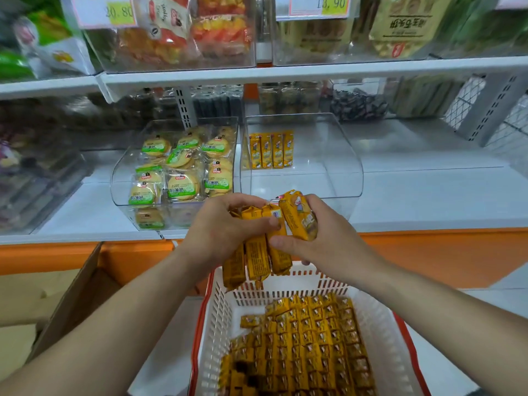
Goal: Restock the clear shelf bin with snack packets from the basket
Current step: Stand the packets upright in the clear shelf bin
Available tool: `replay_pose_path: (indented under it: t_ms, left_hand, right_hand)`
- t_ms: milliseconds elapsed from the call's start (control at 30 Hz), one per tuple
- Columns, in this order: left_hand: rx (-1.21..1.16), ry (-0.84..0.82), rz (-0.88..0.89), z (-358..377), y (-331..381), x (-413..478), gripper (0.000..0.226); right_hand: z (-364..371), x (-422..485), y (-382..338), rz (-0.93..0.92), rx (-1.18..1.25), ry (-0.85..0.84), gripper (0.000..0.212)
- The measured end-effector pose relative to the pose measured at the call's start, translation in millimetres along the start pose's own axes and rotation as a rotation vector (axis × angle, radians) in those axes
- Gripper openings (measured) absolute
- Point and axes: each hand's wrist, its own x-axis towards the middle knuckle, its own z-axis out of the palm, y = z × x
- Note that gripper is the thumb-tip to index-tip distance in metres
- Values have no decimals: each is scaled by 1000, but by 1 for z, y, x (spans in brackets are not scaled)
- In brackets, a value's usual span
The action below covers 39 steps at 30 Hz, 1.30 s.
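Note:
Both hands hold a bunch of yellow snack packets (257,252) above the far rim of the white basket (217,315). My left hand (220,227) grips several upright packets from the left. My right hand (323,235) grips one tilted packet (298,214) and touches the bunch. The basket holds many more yellow packets (303,347). The clear shelf bin (343,155) stands just behind my hands, with a short row of yellow packets (271,150) upright at its back left.
A second clear bin (120,178) to the left is full of green-labelled round biscuits. An orange shelf edge (428,252) runs below the bins. An open cardboard box (71,304) sits at the lower left. Upper shelves carry more bins with price tags.

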Motion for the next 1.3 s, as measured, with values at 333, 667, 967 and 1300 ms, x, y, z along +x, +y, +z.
replay_pose_path:
  t_ms: [333,667,967,1300]
  left_hand:
    - [37,79,78,-13,8,10,32]
    - [119,213,196,-42,1,44,27]
    - [144,318,247,-51,-7,83,51]
    - [-64,391,160,-48,-13,91,41]
  right_hand:
    - [-14,19,-15,4,185,46,18]
    - [-72,151,7,-77,-64,255,31]
    - [-75,288,91,105,-307,428,32]
    - [-65,309,108,278,-235,454,51]
